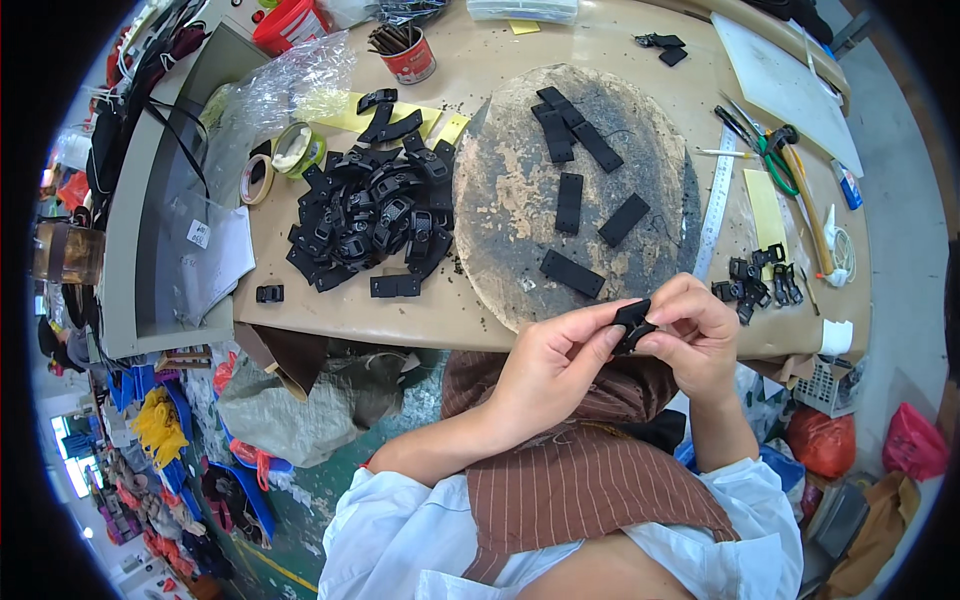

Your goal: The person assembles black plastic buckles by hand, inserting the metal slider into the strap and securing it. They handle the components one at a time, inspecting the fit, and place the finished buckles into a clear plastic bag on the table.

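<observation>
Both pinching small black strap piece [632,325] btwn fingertips: left hand [555,365], right hand [695,335]. Piece mostly hidden by fingers; shape hard to tell. Held just off table [480,320] edge.

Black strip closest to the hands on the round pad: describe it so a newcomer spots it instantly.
Find the worn round pad in the middle of the tan table. Several flat black rectangular strips lie on it; take the one nearest the table's front edge, the lowest strip, lying slantwise just above the left hand. The other strips all sit farther back.

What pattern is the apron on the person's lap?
The apron is brown with thin pale stripes, seen in the head view.
</observation>
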Tool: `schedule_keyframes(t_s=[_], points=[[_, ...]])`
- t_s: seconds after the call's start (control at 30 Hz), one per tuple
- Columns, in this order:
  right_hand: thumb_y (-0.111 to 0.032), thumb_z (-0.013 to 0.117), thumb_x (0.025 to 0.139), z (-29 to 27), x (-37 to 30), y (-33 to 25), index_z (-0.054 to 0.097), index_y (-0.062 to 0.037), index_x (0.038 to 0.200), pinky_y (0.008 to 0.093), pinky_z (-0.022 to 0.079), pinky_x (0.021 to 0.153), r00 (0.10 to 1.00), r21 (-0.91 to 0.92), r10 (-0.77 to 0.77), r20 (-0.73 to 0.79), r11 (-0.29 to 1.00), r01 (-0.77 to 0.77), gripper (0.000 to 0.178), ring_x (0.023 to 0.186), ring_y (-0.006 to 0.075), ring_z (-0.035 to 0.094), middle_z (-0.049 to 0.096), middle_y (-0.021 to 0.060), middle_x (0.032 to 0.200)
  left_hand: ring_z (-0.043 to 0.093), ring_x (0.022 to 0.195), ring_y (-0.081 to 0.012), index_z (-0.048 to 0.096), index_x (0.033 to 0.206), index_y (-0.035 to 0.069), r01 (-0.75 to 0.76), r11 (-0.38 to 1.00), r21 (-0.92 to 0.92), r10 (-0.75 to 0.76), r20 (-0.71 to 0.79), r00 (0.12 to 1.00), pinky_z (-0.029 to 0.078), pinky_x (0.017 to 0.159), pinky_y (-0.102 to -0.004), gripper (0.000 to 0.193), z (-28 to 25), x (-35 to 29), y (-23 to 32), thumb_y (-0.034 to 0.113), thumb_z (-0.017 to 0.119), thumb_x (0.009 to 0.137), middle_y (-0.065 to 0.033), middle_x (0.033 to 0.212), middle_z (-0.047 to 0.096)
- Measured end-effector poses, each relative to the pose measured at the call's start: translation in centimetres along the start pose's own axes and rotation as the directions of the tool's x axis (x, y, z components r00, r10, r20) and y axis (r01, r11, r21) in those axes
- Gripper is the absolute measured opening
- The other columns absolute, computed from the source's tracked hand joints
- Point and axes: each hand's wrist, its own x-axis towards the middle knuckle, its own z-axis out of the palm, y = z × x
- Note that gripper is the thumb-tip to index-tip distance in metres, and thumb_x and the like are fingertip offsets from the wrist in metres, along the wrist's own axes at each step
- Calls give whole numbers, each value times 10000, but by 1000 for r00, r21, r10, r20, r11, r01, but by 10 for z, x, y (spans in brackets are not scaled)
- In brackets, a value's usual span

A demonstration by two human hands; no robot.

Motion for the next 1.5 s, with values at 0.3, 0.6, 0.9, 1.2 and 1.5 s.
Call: schedule_keyframes(t_s=[0.3, 0.6, 0.9, 1.2, 1.5], points=[[70, 700, 739, -3, 2, -4, 613, 0, 962, 237, 462, 718, 996, 2, 85, 36, 996, -86, 249, 828, 117, 529, 508, 74, 958, 637, 813, -107, 596, 1164, 12, -84, 963, 255, 68, 70, 995, 499, 711, -252, 264, -6, 1, 0, 75, 549, 912, -130, 910, 680], [4, 676, 796, -10, 3, 12, 584, -9, 1032, 211, 468, 679, 930, 129, 364, 55, 921, -368, 254, 790, 72, 539, 529, 27, 934, 646, 665, -140, 638, 1029, 20, -87, 828, 554, 18, 128, 992, 503, 597, -278, 240, -22, 12, 9, 124, 680, 817, -137, 837, 674], [-10, 673, 814, 2, -4, 12, 578, 2, 990, 222, 498, 637, 903, 303, 416, -106, 878, -369, 200, 698, 86, 568, 568, 37, 896, 635, 878, -130, 616, 1021, -33, 4, 999, -48, -12, -170, 985, 529, 772, -236, 272, -23, 12, 0, -21, 712, 767, -64, 1013, 584], [-41, 650, 845, 0, -2, -1, 598, 33, 939, 219, 423, 750, 980, 87, 200, -6, 976, -199, 130, 831, 79, 520, 549, 44, 910, 603, 840, -91, 634, 981, -38, 71, 971, -230, -64, 37, 997, 491, 775, -232, 198, -38, 13, -3, 17, 696, 801, -77, 1033, 600], [-59, 598, 888, -3, 9, -5, 567, 23, 1003, 224, 423, 787, 921, 243, 374, 111, 888, -390, 144, 860, 72, 525, 563, 30, 927, 603, 936, -152, 651, 902, -9, -206, 977, 63, 203, 51, 978, 498, 824, -272, 144, -37, 9, -3, -36, 692, 767, -135, 1093, 581]])
